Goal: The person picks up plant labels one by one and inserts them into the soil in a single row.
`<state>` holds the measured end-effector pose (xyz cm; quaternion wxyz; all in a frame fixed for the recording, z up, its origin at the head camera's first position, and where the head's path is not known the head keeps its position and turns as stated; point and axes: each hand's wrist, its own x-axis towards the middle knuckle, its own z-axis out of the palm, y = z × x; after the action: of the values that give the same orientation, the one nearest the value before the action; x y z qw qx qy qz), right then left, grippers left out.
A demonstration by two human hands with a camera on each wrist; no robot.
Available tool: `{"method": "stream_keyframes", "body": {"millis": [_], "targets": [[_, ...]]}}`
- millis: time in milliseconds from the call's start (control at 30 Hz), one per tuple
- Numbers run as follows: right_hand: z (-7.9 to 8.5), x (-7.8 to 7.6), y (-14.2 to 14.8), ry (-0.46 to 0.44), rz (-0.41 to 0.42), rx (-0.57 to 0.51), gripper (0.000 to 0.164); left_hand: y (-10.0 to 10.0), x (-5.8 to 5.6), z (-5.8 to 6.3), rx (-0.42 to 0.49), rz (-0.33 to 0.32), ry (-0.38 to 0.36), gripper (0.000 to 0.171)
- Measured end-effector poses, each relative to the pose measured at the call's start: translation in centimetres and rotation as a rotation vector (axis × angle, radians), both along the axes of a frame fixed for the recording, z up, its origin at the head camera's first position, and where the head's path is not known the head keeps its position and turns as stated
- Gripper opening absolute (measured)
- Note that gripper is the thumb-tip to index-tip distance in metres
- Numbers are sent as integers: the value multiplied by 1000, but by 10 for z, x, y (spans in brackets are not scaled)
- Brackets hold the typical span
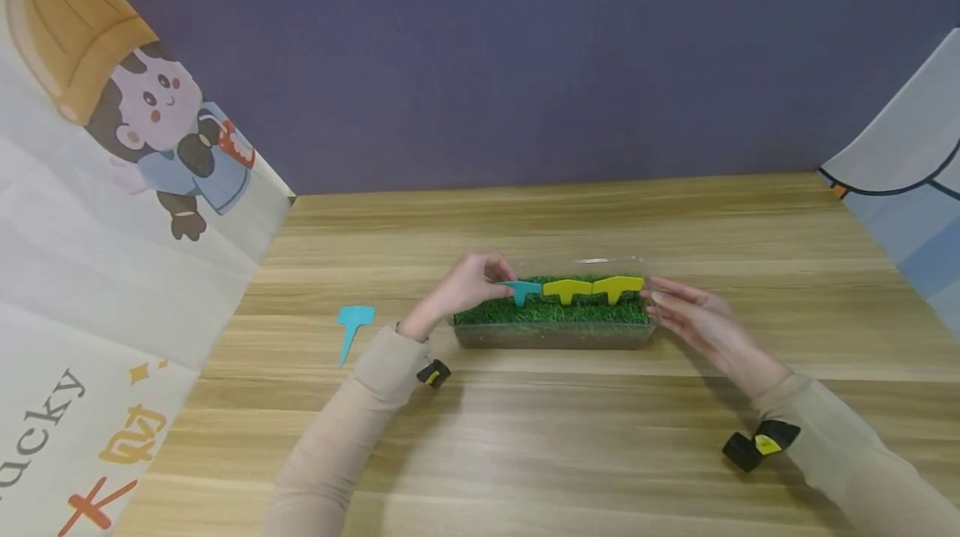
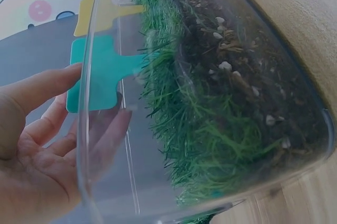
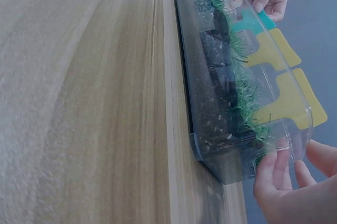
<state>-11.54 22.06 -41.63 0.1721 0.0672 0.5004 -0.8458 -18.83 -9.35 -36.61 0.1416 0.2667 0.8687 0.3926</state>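
Observation:
A clear plastic box [image 1: 551,337] stands on the table, holding dark soil [image 2: 231,61] and green grass [image 1: 480,313]. Three T-shaped plant labels stand upright in the grass in a row: a blue plant label [image 1: 522,288] on the left, a yellow one [image 1: 567,290] in the middle and another yellow one [image 1: 618,287] on the right. My left hand [image 1: 477,280] pinches the outer end of the blue label's head between thumb and fingers. At the box's right end, my right hand [image 1: 701,320] grips the clear wall, thumb and fingertips near its corner [image 3: 287,153].
A second blue plant label [image 1: 353,328] lies flat on the wooden table [image 1: 570,437], left of my left forearm. Behind the table rises a dark blue panel [image 1: 525,62]. A printed cloth with a cartoon figure [image 1: 161,95] hangs at the left.

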Motion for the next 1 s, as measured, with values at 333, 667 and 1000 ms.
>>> {"method": "stream_keyframes", "body": {"millis": [333,667,1000], "targets": [[2,1,1,6,5,-18,26,-3,2,5,25,-14,-17,25],[2,1,0,-2,0,-20,27,-10,3,9,16,-38,16,28],[1,1,0,17,9,-25,27,-20,5,14,-30,-52,37,31]]}}
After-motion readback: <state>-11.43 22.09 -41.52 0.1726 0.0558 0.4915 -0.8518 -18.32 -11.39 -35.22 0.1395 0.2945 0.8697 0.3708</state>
